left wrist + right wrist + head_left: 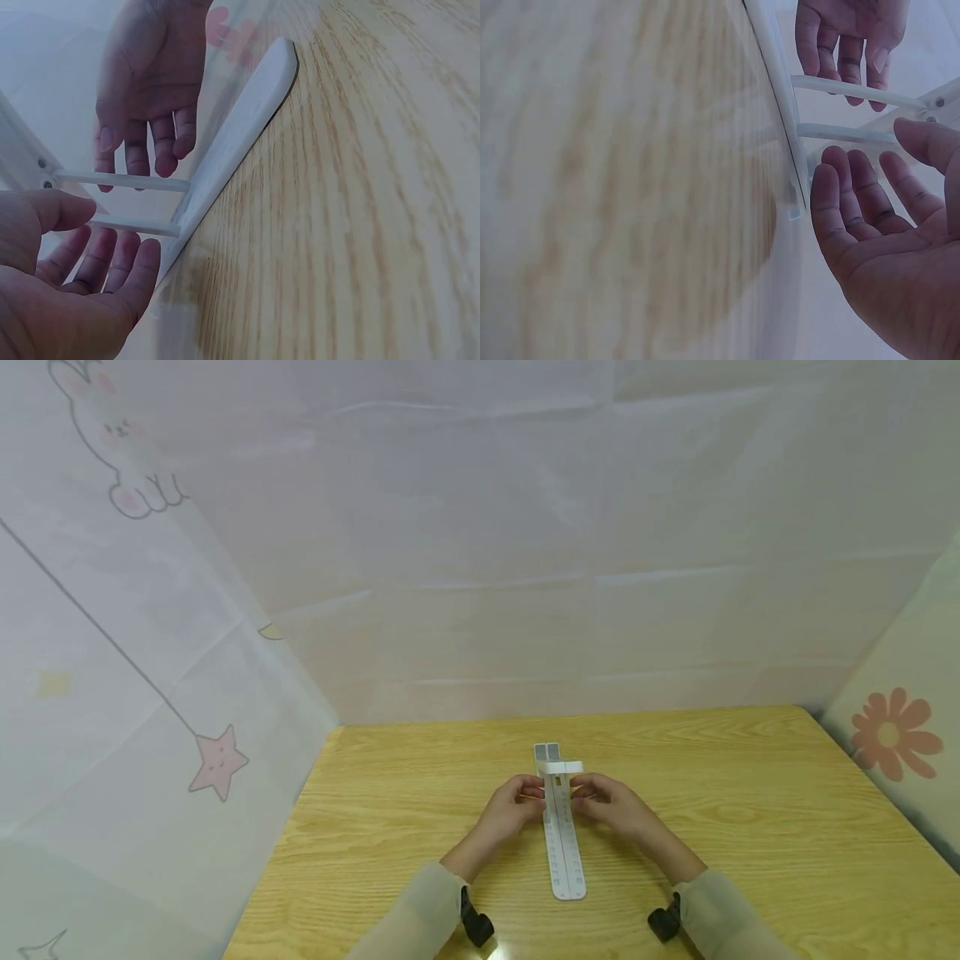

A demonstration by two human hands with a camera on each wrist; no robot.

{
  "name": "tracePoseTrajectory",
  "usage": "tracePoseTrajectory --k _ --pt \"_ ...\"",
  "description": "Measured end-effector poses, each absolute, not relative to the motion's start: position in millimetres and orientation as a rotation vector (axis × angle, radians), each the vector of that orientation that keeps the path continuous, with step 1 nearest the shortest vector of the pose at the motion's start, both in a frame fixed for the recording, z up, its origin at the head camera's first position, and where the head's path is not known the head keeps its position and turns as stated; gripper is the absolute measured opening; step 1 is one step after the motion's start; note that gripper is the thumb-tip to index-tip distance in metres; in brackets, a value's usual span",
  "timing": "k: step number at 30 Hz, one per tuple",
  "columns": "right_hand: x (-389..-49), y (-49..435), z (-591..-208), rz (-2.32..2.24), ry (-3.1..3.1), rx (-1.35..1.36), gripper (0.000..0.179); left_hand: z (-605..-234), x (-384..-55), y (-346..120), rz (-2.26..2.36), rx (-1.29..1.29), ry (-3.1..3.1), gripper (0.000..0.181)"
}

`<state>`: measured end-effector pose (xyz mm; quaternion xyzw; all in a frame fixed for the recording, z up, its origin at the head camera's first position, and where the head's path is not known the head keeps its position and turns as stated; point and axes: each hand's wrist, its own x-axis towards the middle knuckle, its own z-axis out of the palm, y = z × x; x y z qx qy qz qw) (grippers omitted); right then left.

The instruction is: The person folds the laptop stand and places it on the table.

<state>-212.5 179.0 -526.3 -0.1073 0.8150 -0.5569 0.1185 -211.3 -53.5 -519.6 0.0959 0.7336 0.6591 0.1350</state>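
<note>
A white stand (564, 852) with a long, flat, round-ended base printed with small markings lies lengthwise on the table. Two thin white rods (127, 180) join the base to a raised white crosspiece (559, 767), which has screws in it. My left hand (512, 806) is at the stand's left side, thumb and loosely bent fingers apart near one rod. On the opposite side, my right hand (611, 806) is held in much the same way. Both sets of fingertips come close to the rods; whether they touch, I cannot tell.
The wood-grain table (405, 777) extends to both sides of the stand. Pale printed sheets (480, 560) hang behind it and at left and right. Black straps with small devices (477, 927) sit at both wrists.
</note>
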Motion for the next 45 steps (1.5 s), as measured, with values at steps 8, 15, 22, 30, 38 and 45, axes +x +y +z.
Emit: tracePoseTrajectory --k 8,15,22,30,38,45 --pt "-213 173 -524 -1.615 2.401 -0.362 0.04 -521 -213 -50 1.885 0.246 2.145 0.032" --pt "-215 171 -524 -1.607 2.423 -0.336 0.035 -522 -216 -47 1.881 0.237 2.146 0.03" --pt "-219 168 -527 -1.591 2.454 -0.296 0.025 -526 -219 -46 1.862 0.216 2.181 0.028" --pt "-221 162 -528 -1.552 2.485 -0.244 0.014 -530 -221 -46 1.915 0.199 2.144 0.023" --pt "-220 160 -524 -1.562 2.474 -0.248 0.013 -529 -221 -46 1.909 0.207 2.151 0.023" --pt "-219 159 -523 -1.566 2.482 -0.251 0.013 -529 -221 -46 1.91 0.223 2.162 0.021"
